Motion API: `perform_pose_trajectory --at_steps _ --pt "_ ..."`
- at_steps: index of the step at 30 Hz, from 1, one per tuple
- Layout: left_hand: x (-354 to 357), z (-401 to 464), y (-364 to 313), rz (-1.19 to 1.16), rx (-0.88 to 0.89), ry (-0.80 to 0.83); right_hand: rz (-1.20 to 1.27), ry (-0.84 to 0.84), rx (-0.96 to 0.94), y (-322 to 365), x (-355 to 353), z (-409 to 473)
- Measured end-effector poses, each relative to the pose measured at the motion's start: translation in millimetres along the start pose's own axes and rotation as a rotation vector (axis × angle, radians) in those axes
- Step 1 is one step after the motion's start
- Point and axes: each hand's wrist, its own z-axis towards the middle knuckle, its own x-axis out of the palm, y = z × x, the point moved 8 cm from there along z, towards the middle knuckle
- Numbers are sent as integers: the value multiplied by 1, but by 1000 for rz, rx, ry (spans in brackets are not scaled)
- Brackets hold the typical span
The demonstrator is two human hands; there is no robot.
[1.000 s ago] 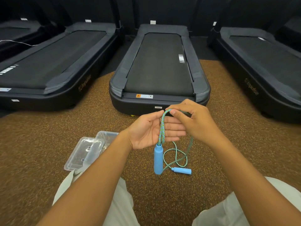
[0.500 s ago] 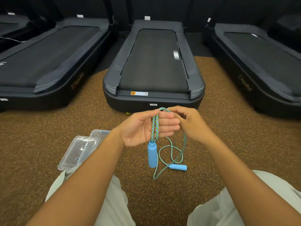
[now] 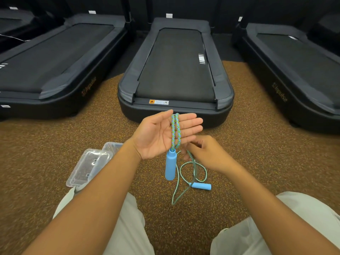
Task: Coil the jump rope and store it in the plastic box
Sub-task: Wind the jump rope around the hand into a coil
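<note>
Now the left hand (image 3: 161,133) is staying flat and open, palm up, with two turns of the jump rope (image 3: 175,131) lying across its fingers. One blue handle (image 3: 170,167) is hanging just below it. Just beside, the right hand (image 3: 206,153) is pinching the rope's loose part, while the plastic box (image 3: 90,166) is sitting on the floor near the left forearm.

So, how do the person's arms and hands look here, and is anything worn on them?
Both forearms are bare all the way to the bottom edge of the picture; no sleeves show. The left hand and the right hand have no gloves, and I see no rings, watch or bracelet on the sides facing the camera. Light beige trousers cover the knees below.
</note>
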Motion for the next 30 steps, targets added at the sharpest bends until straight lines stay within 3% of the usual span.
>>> perform_pose_trajectory --at_steps 6,10,17,30 --pt "-7 -1 -7 -30 42 -24 44 115 12 7 22 -6" --pt "-14 -3 -12 -40 57 -46 -150 161 -49 26 27 -16" --pt "-20 -4 -15 -33 54 -38 -485 43 -305 62 20 -24" --pt "-10 -2 -6 -83 27 -48 -457 -161 -443 109 -30 -19"
